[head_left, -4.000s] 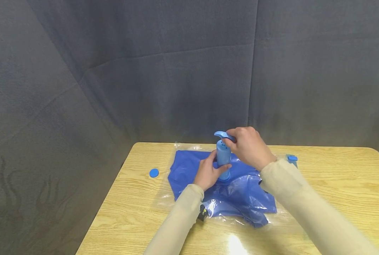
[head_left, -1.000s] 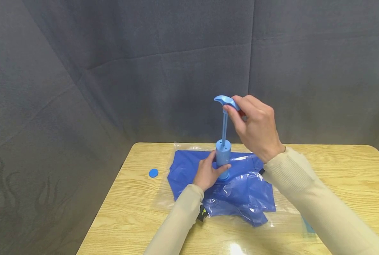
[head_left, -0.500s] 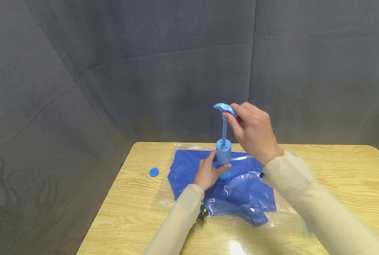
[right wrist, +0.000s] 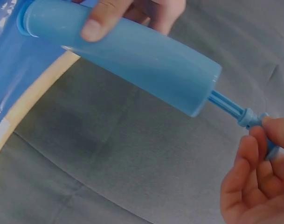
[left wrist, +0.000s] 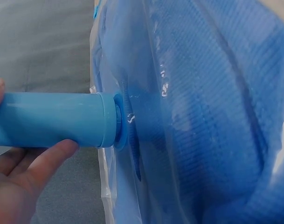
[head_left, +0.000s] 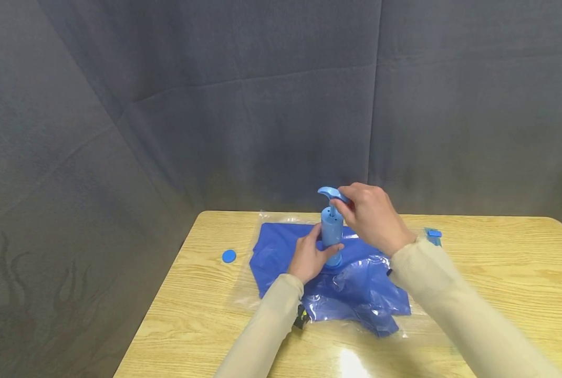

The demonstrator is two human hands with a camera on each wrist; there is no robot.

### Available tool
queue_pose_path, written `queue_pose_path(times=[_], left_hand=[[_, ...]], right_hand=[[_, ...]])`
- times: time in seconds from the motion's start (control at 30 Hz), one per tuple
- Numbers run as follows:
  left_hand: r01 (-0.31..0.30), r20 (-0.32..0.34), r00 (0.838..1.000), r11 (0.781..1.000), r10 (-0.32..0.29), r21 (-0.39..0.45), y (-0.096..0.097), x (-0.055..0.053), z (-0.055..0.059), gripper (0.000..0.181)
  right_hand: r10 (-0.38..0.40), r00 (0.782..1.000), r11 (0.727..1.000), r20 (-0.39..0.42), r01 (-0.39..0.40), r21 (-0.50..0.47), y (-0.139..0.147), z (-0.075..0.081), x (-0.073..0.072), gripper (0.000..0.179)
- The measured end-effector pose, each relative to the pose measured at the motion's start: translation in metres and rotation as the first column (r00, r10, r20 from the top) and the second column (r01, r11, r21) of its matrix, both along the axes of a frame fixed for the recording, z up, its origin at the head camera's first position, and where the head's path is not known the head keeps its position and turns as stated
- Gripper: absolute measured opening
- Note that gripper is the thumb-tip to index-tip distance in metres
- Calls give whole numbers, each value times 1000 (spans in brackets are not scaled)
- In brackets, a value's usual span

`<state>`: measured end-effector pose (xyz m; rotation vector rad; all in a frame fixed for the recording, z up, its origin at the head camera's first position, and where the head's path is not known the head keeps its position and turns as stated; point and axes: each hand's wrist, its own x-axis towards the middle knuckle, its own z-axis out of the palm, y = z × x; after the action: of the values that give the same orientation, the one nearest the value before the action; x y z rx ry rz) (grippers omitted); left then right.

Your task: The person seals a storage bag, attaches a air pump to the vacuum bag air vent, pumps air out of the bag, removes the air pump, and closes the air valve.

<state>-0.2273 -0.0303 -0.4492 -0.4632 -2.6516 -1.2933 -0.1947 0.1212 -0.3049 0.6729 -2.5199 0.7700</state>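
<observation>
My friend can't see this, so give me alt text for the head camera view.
A person's left hand holds a blue pump upright on a clear plastic bag containing blue fabric, while the right hand grips the pump's partly raised handle. A blue disc lies left of the bag on a wooden table.

Left-wrist view: pump barrel cut by left edge. Black object partly hidden by left sleeve.

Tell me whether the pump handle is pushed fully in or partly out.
Partly out: a length of rod shows between the handle and the pump body.
</observation>
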Motion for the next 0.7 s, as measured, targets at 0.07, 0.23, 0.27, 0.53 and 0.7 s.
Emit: queue_pose_path(times=[0.07, 0.23, 0.27, 0.53, 0.7], left_hand=[[3, 4, 1000, 1000, -3, 1, 0, 0, 0, 59], [8, 12, 1000, 1000, -8, 5, 0, 0, 0, 59], [10, 14, 1000, 1000, -10, 6, 0, 0, 0, 59], [11, 24, 1000, 1000, -11, 16, 1, 0, -1, 59], [13, 24, 1000, 1000, -13, 12, 1, 0, -2, 60]], right_hand=[[-5, 1000, 1000, 28, 5, 10, 0, -3, -1, 14], [3, 998, 999, 66, -5, 33, 1, -11, -4, 10], [6, 998, 999, 64, -9, 36, 2, -13, -4, 10], [23, 999, 999, 47, -25, 48, 4, -22, -8, 9], [24, 998, 998, 50, -27, 50, 4, -23, -9, 8]])
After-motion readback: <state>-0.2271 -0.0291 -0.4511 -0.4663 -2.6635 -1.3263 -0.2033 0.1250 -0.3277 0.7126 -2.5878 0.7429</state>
